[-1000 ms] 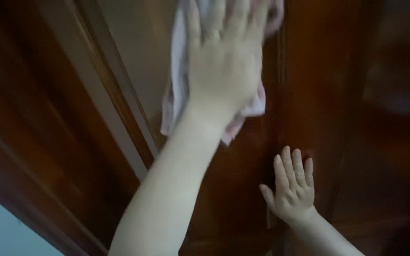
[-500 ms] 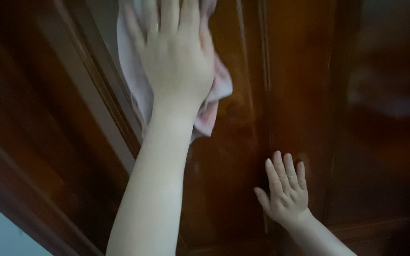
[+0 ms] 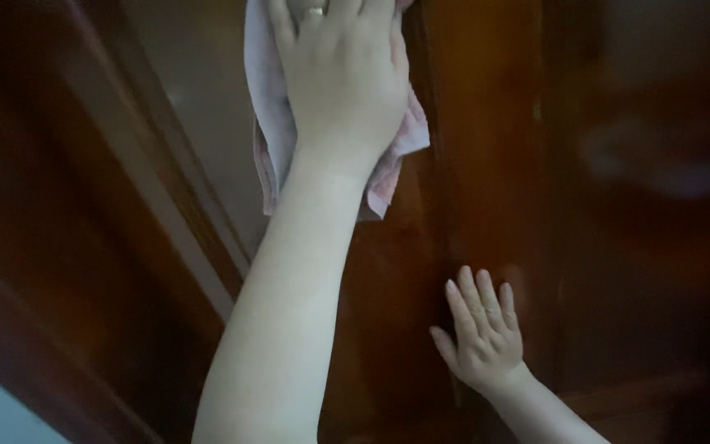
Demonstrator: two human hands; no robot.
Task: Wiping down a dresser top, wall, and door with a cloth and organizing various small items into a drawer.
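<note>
The left hand [image 3: 343, 82] lies flat on a pale pink cloth [image 3: 266, 123] and pins it against a dark, glossy wooden door [image 3: 486, 123]. Its fingers are spread and stretched out over the cloth, pressing it rather than curling round it. The cloth sits just left of the door's vertical moulding [image 3: 445, 164], high up beside it, and its loose edges hang out below the wrist on both sides. The right hand [image 3: 482, 337] rests open on the wood low down by the same moulding, palm to the door, fingers slightly apart and holding nothing. The wipe would likely go best with the palm kept flat, so the whole cloth bears on the wood. Strokes could run along the moulding so its groove gets covered, with the hanging corners gathered under the hand rather than trailing. The braced right hand should steady the panel against the push. The left fingertips and the cloth's upper edge are cut off at the top. A ring [image 3: 315, 11] barely shows there. The wood right of the moulding is blurred and dim, with one vague reflection. The lighter strip [image 3: 166, 164] far left of the moulding cannot be made out clearly.
</note>
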